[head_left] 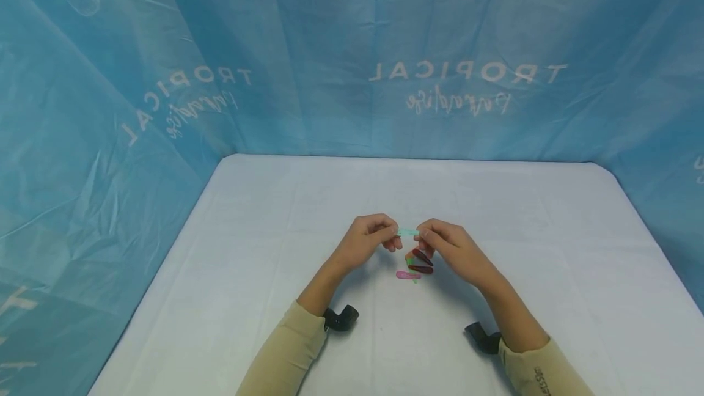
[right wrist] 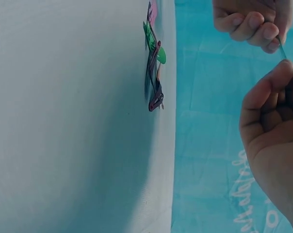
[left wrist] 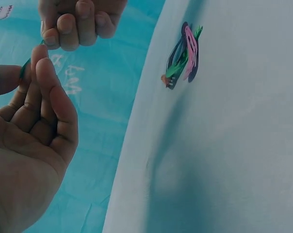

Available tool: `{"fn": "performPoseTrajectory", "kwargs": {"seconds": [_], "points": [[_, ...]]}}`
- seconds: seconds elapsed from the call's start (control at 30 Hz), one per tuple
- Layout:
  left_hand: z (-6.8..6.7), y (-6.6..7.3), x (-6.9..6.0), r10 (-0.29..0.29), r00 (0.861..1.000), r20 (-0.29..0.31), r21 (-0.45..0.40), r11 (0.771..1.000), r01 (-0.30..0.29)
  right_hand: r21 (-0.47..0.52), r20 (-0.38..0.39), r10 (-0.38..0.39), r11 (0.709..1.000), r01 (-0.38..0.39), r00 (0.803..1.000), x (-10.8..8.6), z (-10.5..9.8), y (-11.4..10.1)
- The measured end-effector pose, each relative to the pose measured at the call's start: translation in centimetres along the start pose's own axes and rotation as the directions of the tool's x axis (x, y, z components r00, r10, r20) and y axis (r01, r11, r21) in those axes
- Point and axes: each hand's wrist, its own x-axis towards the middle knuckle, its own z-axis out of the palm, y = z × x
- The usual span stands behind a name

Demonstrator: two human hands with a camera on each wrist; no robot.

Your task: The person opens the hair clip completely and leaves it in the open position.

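Note:
A thin light-green hair clip (head_left: pixel 407 232) is held level above the table between both hands. The left hand (head_left: pixel 367 239) pinches its left end between thumb and fingers, and the right hand (head_left: pixel 452 248) pinches its right end. Just below them on the table lies a small pile of clips: a pink one (head_left: pixel 408 275), two dark red ones (head_left: pixel 421 269), with orange and green ones partly hidden among them. In the left wrist view the pile (left wrist: pixel 190 51) lies beyond the left hand (left wrist: pixel 32 141); in the right wrist view the clip (right wrist: pixel 282 48) shows as a thin green strip.
A white cloth covers the table (head_left: pixel 247 212). Blue printed sheeting (head_left: pixel 330 66) hangs behind it and at both sides. A black wrist device (head_left: pixel 341 318) sits at the left wrist, another (head_left: pixel 484 339) at the right.

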Motion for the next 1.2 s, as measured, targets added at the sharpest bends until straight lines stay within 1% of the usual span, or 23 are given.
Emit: {"fn": "performPoseTrajectory", "kwargs": {"seconds": [0.1,0.23,0.33,0.43,0.6,0.77,0.93,1.2], "points": [[0.06,-0.22,0.01,0.014,1.000,0.011,-0.033,0.999,-0.014,0.001,0.005,-0.015,1.000,0.015,1.000,-0.04,-0.05,0.00],[0.12,-0.42,0.13,0.029,0.999,0.024,-0.069,0.997,-0.027,0.006,0.002,-0.009,1.000,0.008,1.000,-0.15,-0.09,-0.02],[0.10,-0.38,0.11,0.026,0.999,0.032,-0.091,0.996,-0.023,0.021,0.007,0.002,1.000,-0.002,1.000,-0.20,-0.04,0.05],[0.09,-0.29,0.06,0.009,0.999,0.036,-0.105,0.994,-0.006,0.040,0.024,0.003,0.999,-0.004,1.000,-0.19,-0.04,0.08],[0.13,-0.41,0.14,-0.006,0.999,0.038,-0.143,0.990,0.012,0.059,0.031,0.002,0.998,-0.003,1.000,-0.11,-0.18,0.07],[0.24,-0.57,0.21,0.003,0.999,0.043,-0.182,0.983,0.005,0.079,0.041,0.000,0.997,-0.003,0.999,-0.15,-0.16,0.39],[0.27,-0.51,0.17,-0.001,1.000,0.029,-0.174,0.985,0.006,0.051,0.039,0.017,0.999,-0.019,0.999,-0.13,-0.08,0.65],[0.17,-0.45,0.12,-0.001,1.000,0.016,-0.148,0.989,0.003,0.017,0.036,0.020,1.000,-0.021,0.999,0.04,-0.21,0.24]]}}
